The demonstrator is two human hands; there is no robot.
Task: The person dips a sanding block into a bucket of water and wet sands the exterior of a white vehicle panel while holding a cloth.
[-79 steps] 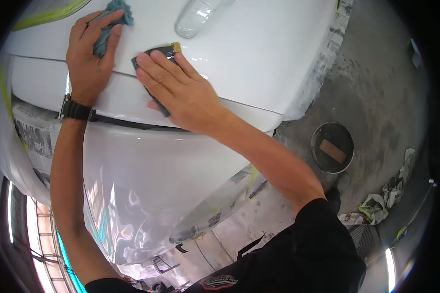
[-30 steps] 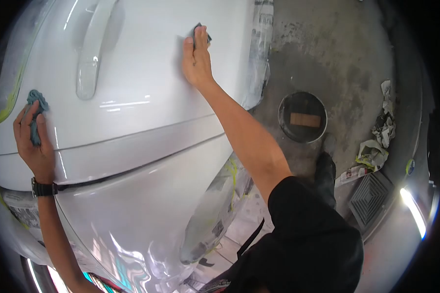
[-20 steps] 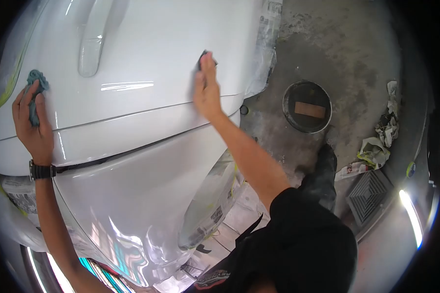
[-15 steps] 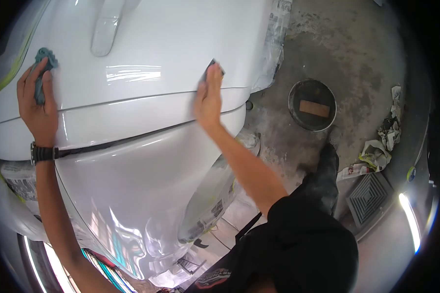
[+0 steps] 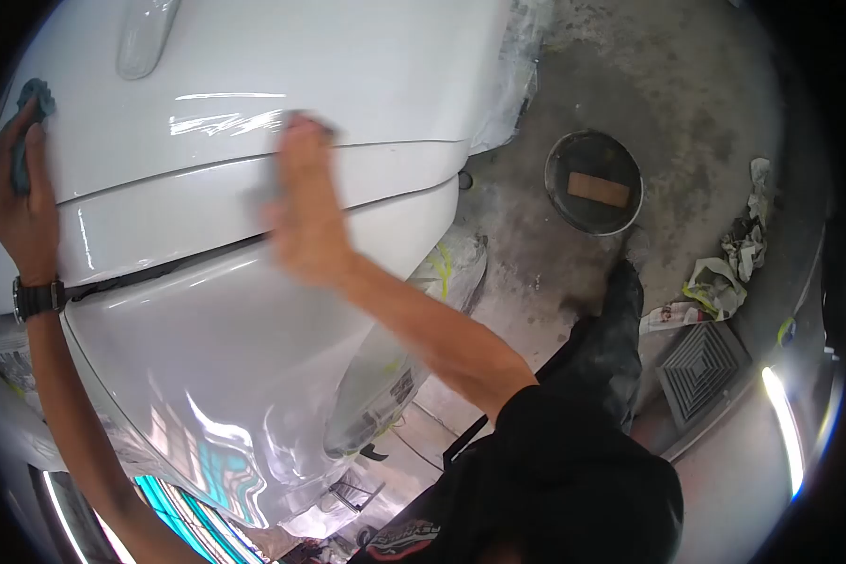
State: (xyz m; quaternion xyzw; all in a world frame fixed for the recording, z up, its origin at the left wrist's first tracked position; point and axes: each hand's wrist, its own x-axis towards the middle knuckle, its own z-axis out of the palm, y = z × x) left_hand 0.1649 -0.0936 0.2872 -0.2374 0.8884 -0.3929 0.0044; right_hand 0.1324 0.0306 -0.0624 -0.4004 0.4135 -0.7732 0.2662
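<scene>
White glossy car panels (image 5: 216, 66) fill the left and middle of the head view. My left hand (image 5: 23, 197) rests at the far left of the panel, closed around a crumpled teal cloth (image 5: 34, 97); a black watch is on that wrist. Nearer the middle, my right hand (image 5: 308, 207) presses just above the panel seam, blurred by motion. A thin dark grey piece of sandpaper (image 5: 326, 130) shows at its fingertips; most of it is hidden under the fingers.
On the concrete floor at right stands a round black bucket (image 5: 556, 209) with a brown block (image 5: 599, 190) on it. Crumpled masking paper (image 5: 717, 285) and a square metal grille (image 5: 700, 371) lie farther right. Plastic masking film (image 5: 512, 80) hangs at the car's edge.
My right hand has slid left along the panel with the sandpaper. The view has shifted, so the car appears farther left; my left hand keeps its hold on the cloth.
</scene>
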